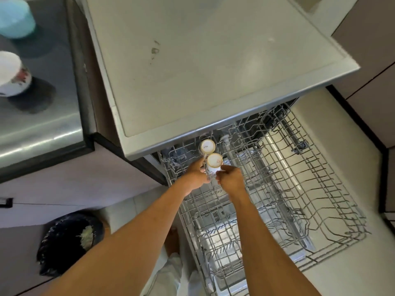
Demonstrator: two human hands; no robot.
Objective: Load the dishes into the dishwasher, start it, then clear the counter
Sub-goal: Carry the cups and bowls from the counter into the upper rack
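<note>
Now both hands at back-left corner of pulled-out grey wire dishwasher rack [277, 178]. Left hand [195, 173] and right hand [230, 178] closed round upturned white cup [214, 162], base up, long axis upright. Second upturned white cup [207, 146] touching behind.

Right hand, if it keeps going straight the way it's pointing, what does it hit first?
Probably the upside-down white cup that the right hand already touches; beyond it stands a second upturned white cup in the wire upper rack. Depth is unclear.

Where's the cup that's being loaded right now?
The upside-down cup sits at the rear left of the upper rack, between the left hand and right hand, just in front of another upturned cup.
</note>
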